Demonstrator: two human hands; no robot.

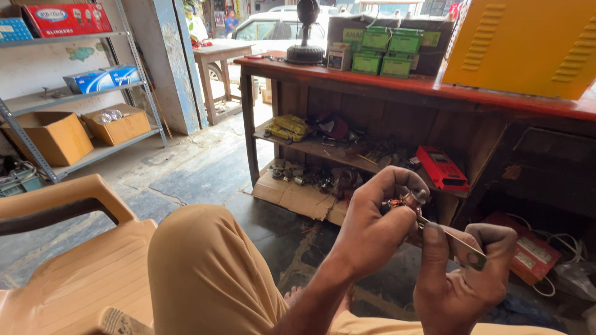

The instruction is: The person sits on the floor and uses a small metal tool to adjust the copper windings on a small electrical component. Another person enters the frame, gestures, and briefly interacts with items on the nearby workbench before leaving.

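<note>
Small metal part (411, 200) pinched in left hand (372, 226), right hand (462, 273) holding blade (456, 239) against it

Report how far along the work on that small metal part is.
Done: nothing finished shows. In hand: the left hand grips a small metal part, and the right hand holds a thin flat metal tool with its tip against it. Left: loose parts on the cardboard and lower shelf lie untouched.

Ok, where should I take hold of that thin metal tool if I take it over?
Probably by the free rear end of the thin metal tool, low right, coming from the right. Its tip sits against the small copper part pinched in the left hand, and the right hand already covers the middle.
</note>
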